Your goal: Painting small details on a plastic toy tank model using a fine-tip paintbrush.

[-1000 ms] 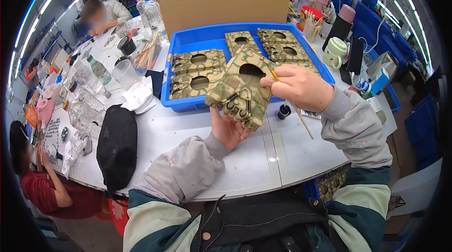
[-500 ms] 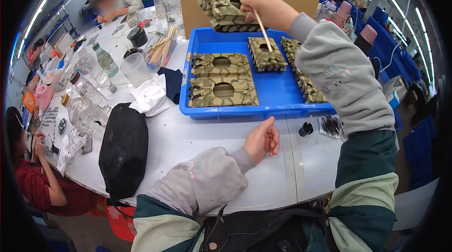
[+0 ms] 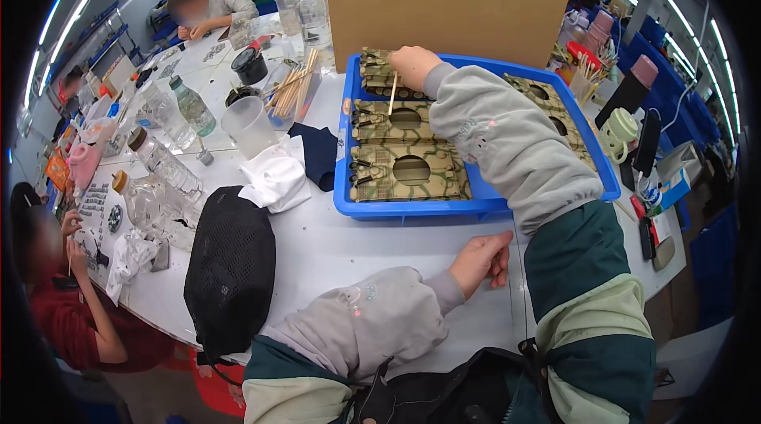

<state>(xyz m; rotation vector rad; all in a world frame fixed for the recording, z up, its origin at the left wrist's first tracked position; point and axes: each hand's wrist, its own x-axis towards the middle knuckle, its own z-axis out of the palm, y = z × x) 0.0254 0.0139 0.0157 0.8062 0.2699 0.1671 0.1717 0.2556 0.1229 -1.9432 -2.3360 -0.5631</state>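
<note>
My right hand reaches into the far left corner of the blue tray, closed around a thin wooden stick. Its fingers also grip the right end of a camouflage-painted model tank hull. Nearer in the tray lie two more camouflaged hulls, a middle one and a near one, each with a round hole on top. Further hulls line the right side, partly behind my sleeve. My left hand rests on the white table before the tray, fingers loosely curled, thumb apart, holding nothing visible.
A cardboard panel stands behind the tray. To the left are a black mesh pouch, a white cloth, a plastic cup, wooden sticks and several bottles. Other people sit at the far and left table sides.
My right hand has lowered the raised hull into the tray's far left corner, with the stick still in its fingers. The view has shifted; my left hand remains on the table.
</note>
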